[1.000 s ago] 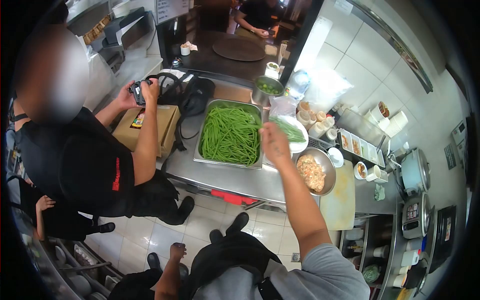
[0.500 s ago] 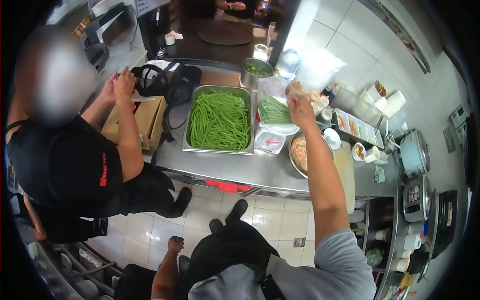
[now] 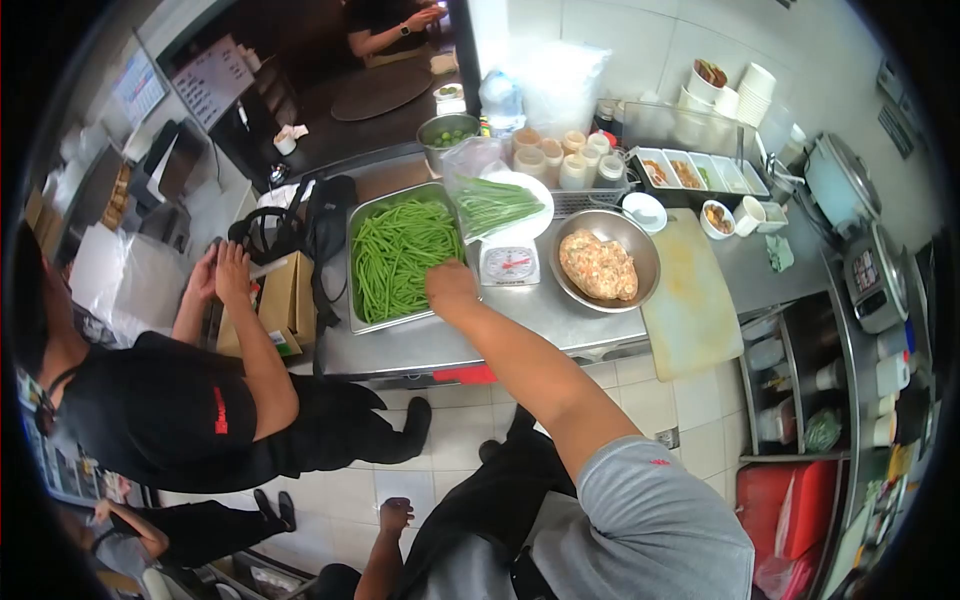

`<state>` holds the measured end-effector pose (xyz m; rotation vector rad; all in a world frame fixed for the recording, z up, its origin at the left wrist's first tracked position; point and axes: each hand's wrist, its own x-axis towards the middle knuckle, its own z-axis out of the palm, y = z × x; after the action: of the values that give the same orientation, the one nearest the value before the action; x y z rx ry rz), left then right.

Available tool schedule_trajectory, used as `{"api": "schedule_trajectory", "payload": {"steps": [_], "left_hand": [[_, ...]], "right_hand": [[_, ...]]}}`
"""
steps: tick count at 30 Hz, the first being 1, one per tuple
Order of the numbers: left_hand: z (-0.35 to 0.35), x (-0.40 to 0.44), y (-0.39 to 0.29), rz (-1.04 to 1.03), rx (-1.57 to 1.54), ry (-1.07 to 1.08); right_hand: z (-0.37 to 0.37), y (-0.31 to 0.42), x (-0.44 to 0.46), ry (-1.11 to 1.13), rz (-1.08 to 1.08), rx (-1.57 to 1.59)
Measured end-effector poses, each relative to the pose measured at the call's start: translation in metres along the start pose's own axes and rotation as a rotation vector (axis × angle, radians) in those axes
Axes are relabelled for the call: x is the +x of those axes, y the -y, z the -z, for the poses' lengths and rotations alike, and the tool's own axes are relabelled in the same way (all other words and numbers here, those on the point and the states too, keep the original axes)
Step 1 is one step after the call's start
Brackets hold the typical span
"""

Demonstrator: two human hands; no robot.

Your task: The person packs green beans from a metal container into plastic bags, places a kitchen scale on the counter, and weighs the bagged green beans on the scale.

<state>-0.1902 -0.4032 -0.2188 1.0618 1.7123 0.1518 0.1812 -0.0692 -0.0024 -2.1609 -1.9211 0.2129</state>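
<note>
My right hand [image 3: 453, 290] is at the right edge of a metal tray [image 3: 354, 318] of green beans [image 3: 402, 258]; its fingers point down among the beans and are mostly hidden. Low in the view, away from the counter, hangs my left hand [image 3: 396, 514], its fingers curled and nothing visible in them. Right of the tray stands a white scale [image 3: 510, 264] with a red-marked dial. On it a white plate [image 3: 541, 208] carries a clear bag of green beans [image 3: 497, 206]. A steel bowl [image 3: 648, 262] of pinkish mixture [image 3: 597, 264] is farther right.
A co-worker in black [image 3: 190, 400] stands at the left, both hands raised by a cardboard box [image 3: 290, 305]. A cutting board [image 3: 692, 300] lies right of the bowl. Behind are sauce bottles [image 3: 573, 171] and a condiment rack [image 3: 700, 178]. Another person [image 3: 385, 35] is beyond the window.
My right hand has moved from beside the bagged beans left and down to the tray. The view has shifted, showing more of the right side. My left hand still hangs low.
</note>
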Motion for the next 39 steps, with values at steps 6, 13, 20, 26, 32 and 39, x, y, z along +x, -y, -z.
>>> {"api": "schedule_trajectory", "payload": {"steps": [6,13,20,26,32,39], "left_hand": [[0.023,0.0,0.038,-0.201,0.207,0.042],[0.017,-0.021,-0.007,0.052,0.102,-0.034],[-0.012,0.006,0.031,0.06,-0.274,-0.029],[-0.024,-0.002,0.047,0.199,-0.311,-0.062],[-0.025,0.001,0.084,0.183,-0.181,-0.002],[-0.027,-0.011,0.051,0.285,-0.287,-0.116]], "right_hand": [[0.005,-0.01,0.004,-0.05,0.171,0.139],[0.026,0.001,-0.007,-0.145,0.222,0.101],[0.129,-0.005,-0.022,-0.314,0.243,0.135],[0.171,-0.084,0.039,-0.357,0.103,0.076],[0.164,-0.099,0.048,-0.395,0.183,0.051],[0.087,0.001,-0.02,-0.125,0.342,0.364]]}}
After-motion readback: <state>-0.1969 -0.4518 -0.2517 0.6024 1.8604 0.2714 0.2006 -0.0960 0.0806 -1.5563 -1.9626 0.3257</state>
